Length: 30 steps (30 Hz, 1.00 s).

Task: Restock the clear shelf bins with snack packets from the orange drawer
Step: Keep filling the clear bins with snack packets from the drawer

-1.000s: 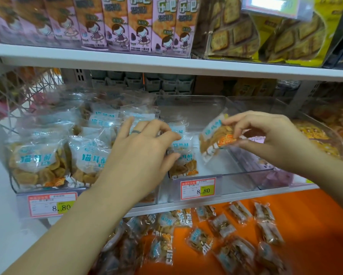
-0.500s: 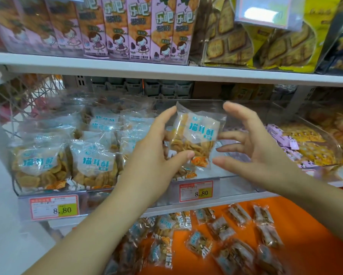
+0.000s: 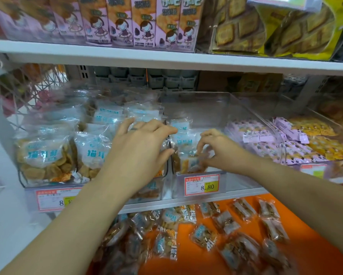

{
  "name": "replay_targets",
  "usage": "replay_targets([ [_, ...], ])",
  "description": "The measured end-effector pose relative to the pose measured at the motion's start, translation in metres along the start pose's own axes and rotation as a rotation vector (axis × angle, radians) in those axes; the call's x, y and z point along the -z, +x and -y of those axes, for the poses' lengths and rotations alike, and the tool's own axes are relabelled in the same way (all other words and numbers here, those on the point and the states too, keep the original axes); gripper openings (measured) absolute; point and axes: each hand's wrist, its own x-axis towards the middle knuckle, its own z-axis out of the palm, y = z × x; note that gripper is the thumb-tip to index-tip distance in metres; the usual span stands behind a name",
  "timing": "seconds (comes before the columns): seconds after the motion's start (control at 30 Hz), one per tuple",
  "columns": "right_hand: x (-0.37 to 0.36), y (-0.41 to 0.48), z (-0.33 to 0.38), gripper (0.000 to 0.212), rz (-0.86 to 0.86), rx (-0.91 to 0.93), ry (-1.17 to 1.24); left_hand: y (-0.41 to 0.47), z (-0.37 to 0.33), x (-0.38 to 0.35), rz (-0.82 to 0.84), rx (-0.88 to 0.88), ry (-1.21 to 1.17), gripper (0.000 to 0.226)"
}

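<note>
The middle clear bin holds a few snack packets stacked at its front left. My right hand reaches into it with fingers curled down, pinching the front snack packet, a clear bag with a blue label. My left hand lies spread over the divider between this bin and the left bin, its fingers resting on the packets there. The left bin is packed with the same packets. Below, the orange drawer holds several loose small packets.
A right-hand clear bin holds pink and yellow packets. Price tags hang on the bin fronts. The white shelf above carries pink boxes and yellow biscuit bags, close over the bins.
The packet that was held up between both hands now sits low at the front of the middle bin. Both hands came down with it, the right hand closing on it.
</note>
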Motion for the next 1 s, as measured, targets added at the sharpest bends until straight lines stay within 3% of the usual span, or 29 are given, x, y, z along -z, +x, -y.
replay_targets([
  [0.23,-0.006,0.021,-0.001,0.032,0.074,-0.144,-0.06,0.001,0.001,-0.001,0.043,0.002,0.041,0.04],
  [0.4,-0.007,0.02,0.006,0.072,0.122,-0.14,-0.111,0.0,0.002,-0.002,0.039,0.014,0.026,0.038],
  [0.57,-0.005,0.02,0.011,0.056,0.18,-0.065,-0.295,0.0,0.001,-0.002,0.065,0.019,0.033,0.038],
  [0.67,-0.007,0.023,0.008,0.051,0.077,-0.085,-0.322,0.0,0.001,-0.003,0.052,0.015,0.03,0.037],
  [0.8,-0.012,0.027,0.009,0.059,-0.087,-0.111,-0.323,0.0,0.001,-0.003,0.035,0.013,0.025,0.036],
  [0.9,-0.017,0.03,0.014,0.062,-0.094,-0.064,-0.385,0.0,0.001,-0.004,0.025,0.011,0.023,0.035],
  [1.0,-0.018,0.031,0.016,0.075,-0.042,-0.052,-0.293,0.0,0.001,-0.004,0.024,0.004,0.03,0.036],
])
